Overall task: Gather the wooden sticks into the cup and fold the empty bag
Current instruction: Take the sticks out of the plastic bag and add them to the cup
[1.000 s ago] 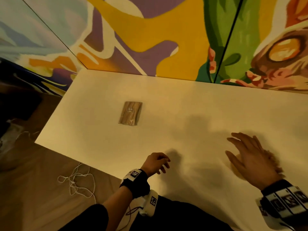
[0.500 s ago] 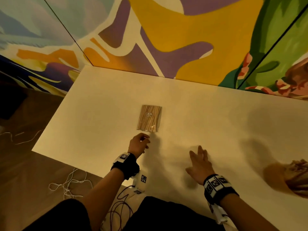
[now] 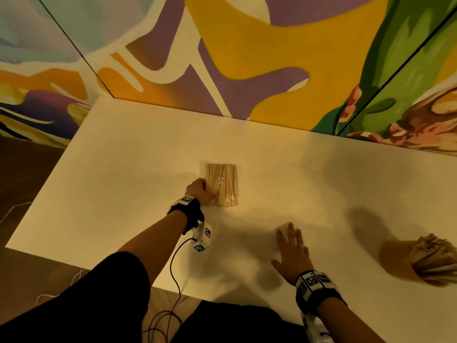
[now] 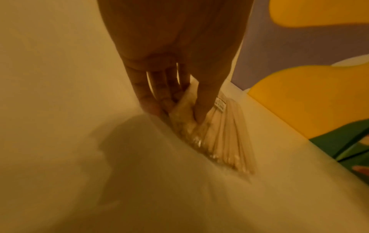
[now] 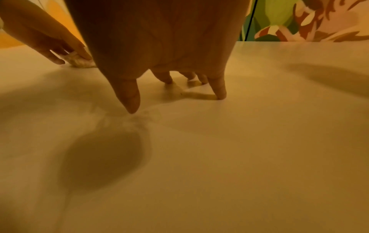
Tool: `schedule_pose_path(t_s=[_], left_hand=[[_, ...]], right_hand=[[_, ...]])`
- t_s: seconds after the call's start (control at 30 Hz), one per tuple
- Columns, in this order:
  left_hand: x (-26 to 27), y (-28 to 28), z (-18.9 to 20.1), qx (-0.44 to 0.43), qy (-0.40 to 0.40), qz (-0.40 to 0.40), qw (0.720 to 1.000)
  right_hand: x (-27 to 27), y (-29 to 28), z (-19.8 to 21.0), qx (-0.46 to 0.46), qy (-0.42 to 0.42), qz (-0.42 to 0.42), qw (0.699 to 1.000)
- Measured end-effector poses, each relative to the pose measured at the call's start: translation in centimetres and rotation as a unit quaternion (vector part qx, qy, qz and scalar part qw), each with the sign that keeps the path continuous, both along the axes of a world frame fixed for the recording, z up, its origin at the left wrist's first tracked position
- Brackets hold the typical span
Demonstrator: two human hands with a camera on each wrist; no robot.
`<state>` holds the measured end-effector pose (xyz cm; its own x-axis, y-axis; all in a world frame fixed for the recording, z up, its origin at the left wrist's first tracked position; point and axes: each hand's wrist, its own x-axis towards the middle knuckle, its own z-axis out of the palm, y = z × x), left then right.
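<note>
A clear bag of wooden sticks (image 3: 222, 184) with a small white label lies flat in the middle of the white table (image 3: 123, 181). My left hand (image 3: 203, 191) pinches the bag's near left edge. In the left wrist view the thumb lies on top of the bag (image 4: 219, 134) and the fingers (image 4: 157, 96) are at its edge. My right hand (image 3: 290, 246) rests on the table nearer to me, fingers straight and spread, holding nothing. A brown cup (image 3: 395, 258) filled with wooden sticks (image 3: 435, 256) stands at the far right.
A painted wall (image 3: 247, 58) runs along the table's far edge. The table's left edge drops to a wooden floor with white cord (image 3: 14, 209). A dark cable (image 3: 173, 276) hangs from my left wrist over the near edge.
My left hand reached forward from the near edge to the bag and took hold of it. My right hand moved left from near the cup and settled on the table.
</note>
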<state>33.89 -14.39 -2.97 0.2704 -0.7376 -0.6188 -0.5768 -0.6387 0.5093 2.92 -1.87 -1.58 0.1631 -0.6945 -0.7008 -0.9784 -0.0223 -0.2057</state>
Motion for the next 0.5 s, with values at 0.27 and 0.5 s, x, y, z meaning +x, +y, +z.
schedule_pose_path(t_s=[0.27, 0.5], left_hand=[[-3.9, 6.6, 1.7, -0.013, 0.263, 0.056, 0.963], [-6.6, 11.9, 4.0, 0.015, 0.380, 0.093, 0.920]], right_hand=[[0.3, -2.0, 1.0, -0.025, -0.143, -0.175, 0.974], [1.3, -5.8, 4.2, 0.078, -0.414, -0.438, 0.794]])
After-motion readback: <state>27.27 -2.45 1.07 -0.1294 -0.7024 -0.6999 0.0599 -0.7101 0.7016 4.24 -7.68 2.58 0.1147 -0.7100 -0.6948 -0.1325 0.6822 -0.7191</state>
